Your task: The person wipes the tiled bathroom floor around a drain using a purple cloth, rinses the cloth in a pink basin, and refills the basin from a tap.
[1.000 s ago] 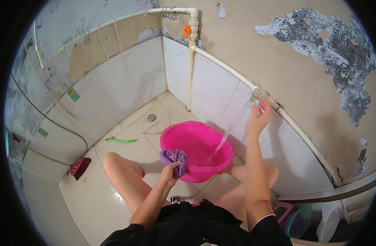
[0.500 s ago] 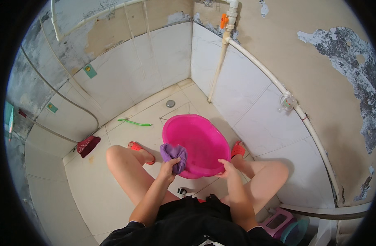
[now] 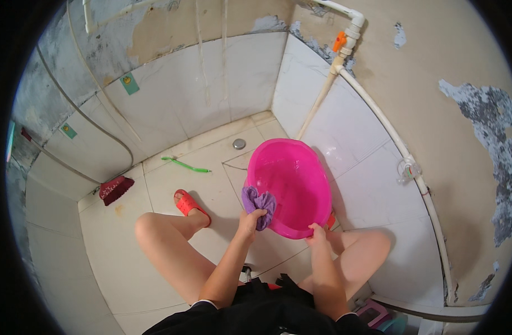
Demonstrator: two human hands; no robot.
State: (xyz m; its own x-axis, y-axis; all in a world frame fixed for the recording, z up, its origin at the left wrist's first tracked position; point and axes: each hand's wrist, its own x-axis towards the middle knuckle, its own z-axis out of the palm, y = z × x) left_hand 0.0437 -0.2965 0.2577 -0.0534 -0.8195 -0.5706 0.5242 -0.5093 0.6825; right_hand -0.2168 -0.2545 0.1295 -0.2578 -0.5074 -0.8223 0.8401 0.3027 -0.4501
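Note:
A bright pink plastic basin is held tilted in front of me, its inside wet and facing up toward me. My left hand is closed on a crumpled purple cloth at the basin's near left rim. Whether its hidden fingers also grip the rim I cannot tell. At the near right rim, my right hand has the basin pinched between thumb and fingers.
A green long-handled brush lies on the tiled floor, left of a round drain. A red broom head rests by the left wall. White pipes with an orange valve run along the right wall. My red slippers flank the basin.
The basin has moved right and away from me and is tilted more, now covering most of my right slipper. Both hands went with it, the purple cloth still in the left. The view has shifted slightly.

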